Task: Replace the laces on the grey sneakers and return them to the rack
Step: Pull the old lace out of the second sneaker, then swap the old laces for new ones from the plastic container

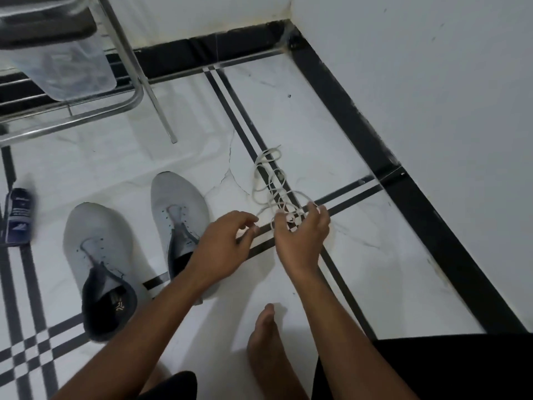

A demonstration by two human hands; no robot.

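Observation:
Two grey sneakers stand side by side on the tiled floor, both without laces: the left sneaker (98, 255) and the right sneaker (180, 209). A tangle of white laces (271, 180) lies on the floor to the right of them. My right hand (301, 232) reaches over the near end of the tangle, its fingers curled among the loops. My left hand (225, 241) hovers just left of it, over the heel of the right sneaker, with fingers loosely bent and nothing in them.
A metal shoe rack (86, 111) stands at the back left with a plastic bag (69, 64) hanging on it. A dark blue packet (18, 216) lies at the left edge. My bare foot (265, 342) rests on the floor. White walls close the right side.

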